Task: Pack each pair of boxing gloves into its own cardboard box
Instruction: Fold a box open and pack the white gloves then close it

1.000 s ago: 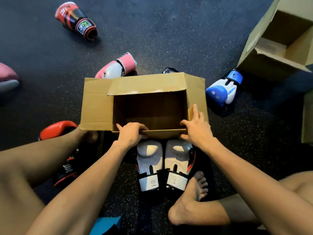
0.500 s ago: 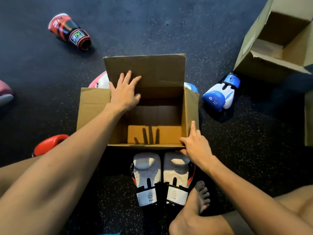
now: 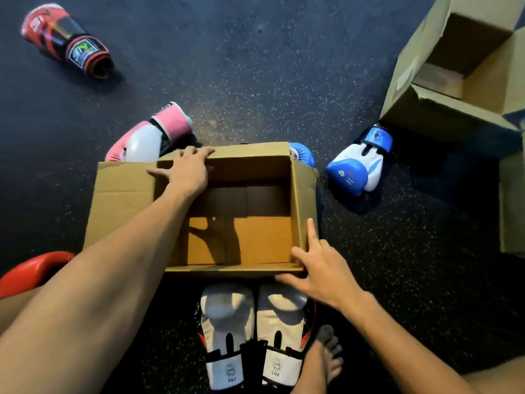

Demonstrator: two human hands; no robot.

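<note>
An open cardboard box (image 3: 122,200) stands on the dark floor in front of me, with nothing inside. My left hand (image 3: 189,170) presses flat on its far flap, which is folded back outward. My right hand (image 3: 319,270) rests with spread fingers on the box's near right corner. A pair of white gloves (image 3: 250,331) lies side by side just below the box. A pink and white glove (image 3: 150,137) lies behind the box at the left. One blue and white glove (image 3: 359,164) sits to the right, and another blue glove (image 3: 302,153) peeks over the far right corner.
A red and black glove (image 3: 66,41) lies far back left, and a red glove (image 3: 31,271) sits at the left edge by my arm. A second open cardboard box (image 3: 431,109) stands at the right. My bare foot (image 3: 321,362) lies beside the white gloves.
My left hand has pushed the far flap from upright to folded back outward. The box now shows its whole inside, and the pink glove behind it is in view again.
</note>
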